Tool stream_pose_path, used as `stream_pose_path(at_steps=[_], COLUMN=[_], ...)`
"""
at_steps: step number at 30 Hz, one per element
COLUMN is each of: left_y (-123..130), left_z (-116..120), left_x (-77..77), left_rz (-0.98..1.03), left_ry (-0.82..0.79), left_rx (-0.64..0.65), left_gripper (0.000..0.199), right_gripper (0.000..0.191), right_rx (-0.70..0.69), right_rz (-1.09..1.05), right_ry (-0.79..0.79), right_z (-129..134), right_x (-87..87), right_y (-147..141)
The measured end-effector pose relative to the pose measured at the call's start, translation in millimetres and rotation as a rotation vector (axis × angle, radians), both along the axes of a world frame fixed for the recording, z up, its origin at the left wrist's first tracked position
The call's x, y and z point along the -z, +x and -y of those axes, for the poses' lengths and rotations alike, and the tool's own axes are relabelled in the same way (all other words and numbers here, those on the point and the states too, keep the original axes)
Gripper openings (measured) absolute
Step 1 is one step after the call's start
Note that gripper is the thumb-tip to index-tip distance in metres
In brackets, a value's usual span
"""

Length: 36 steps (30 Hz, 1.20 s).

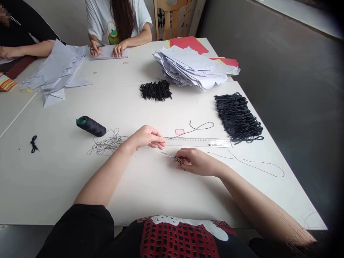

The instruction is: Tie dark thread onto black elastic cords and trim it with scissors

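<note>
My left hand [148, 138] pinches a dark thread [185, 133] near the left part of a clear ruler [199, 142]; the thread's looped end lies beyond the ruler. Just below the ruler, my right hand [194, 162] is closed on small scissors [177, 159], their tips pointing left toward the left hand. A loose tangle of thread [109, 142] lies left of the left wrist, beside a spool of black thread [92, 126] lying on its side. Another length of thread [258, 163] curves on the table right of the right hand.
A bundle of dark looped cords [238, 116] lies at the right, a smaller black bundle [156, 90] farther back. Piles of white paper [192, 68] stand behind. A small black knotted cord [34, 144] lies far left. Across the white table [67, 186], one person writes; another sits left.
</note>
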<state>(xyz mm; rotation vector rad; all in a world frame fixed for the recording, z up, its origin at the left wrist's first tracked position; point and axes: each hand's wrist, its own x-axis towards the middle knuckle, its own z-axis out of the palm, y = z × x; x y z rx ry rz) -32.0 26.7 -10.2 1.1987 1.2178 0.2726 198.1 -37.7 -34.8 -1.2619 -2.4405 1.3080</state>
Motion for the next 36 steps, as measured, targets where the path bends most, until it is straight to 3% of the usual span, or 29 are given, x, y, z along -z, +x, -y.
stream_pose_path(at_steps=[2,10,21,25,27,33,36], left_y=[1,2,4,5,6,11,12], left_z=[0,1,3,4,4,6,8], left_x=[0.1,0.5,3.7,1.5,2.0,6.9,7.2], left_rz=[-0.002,-0.032,0.061,0.042,0.031,0.017,0.028], left_ry=[0.002,0.021,-0.037,-0.048,-0.051,-0.079,-0.091], left_rx=[-0.001,0.067,0.149,0.153,0.153,0.084,0.063], left_gripper=[0.020,0.022,0.018,0.017,0.016,0.017,0.011], right_gripper=[0.007,0.019,0.040,0.031,0.021,0.020,0.017], right_rx=[-0.006,-0.077,-0.176,-0.205,-0.227,-0.095,-0.060], right_rz=[0.074,0.255,0.297,0.339,0.295,0.175,0.188], right_ry=[0.073,0.253,0.335,0.378,0.501,1.316,1.465], right_z=[2,15,23,23,23,15,10], right_x=[-2.7,-5.6,-8.1,-8.3,-9.5,-12.1,-10.3], right_y=[1,-2,5,2,-2,-24,-37])
